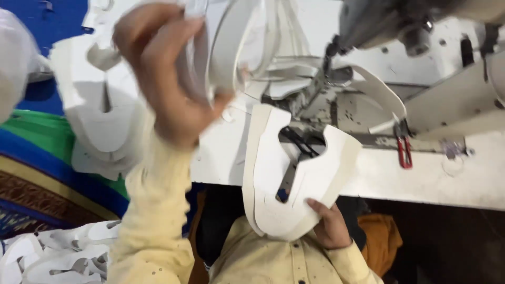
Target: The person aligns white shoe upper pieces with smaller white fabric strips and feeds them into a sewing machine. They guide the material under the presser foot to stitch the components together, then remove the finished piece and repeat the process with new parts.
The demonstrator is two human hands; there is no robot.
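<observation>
A white shoe-upper panel (294, 179), flat and cut with a keyhole throat, hangs off the near edge of the white counter (421, 179), its top end leaning toward the sewing machine (389, 26). The right hand (329, 226) holds it from below, its grip pinched on the lower right edge with the thumb on the face. The left hand (163, 84), blurred, is raised over the counter with its grip closed around a bundle of white curved strip pieces (236, 47). A stack of similar white uppers (100, 121) lies at the counter's left end, and more cut pieces (52, 257) are heaped lower left. Red-handled snips (404, 151) rest near the machine bed. To do this handling well, the panel probably wants support nearer its middle so it stays flat, and the strips kept from tangling.
</observation>
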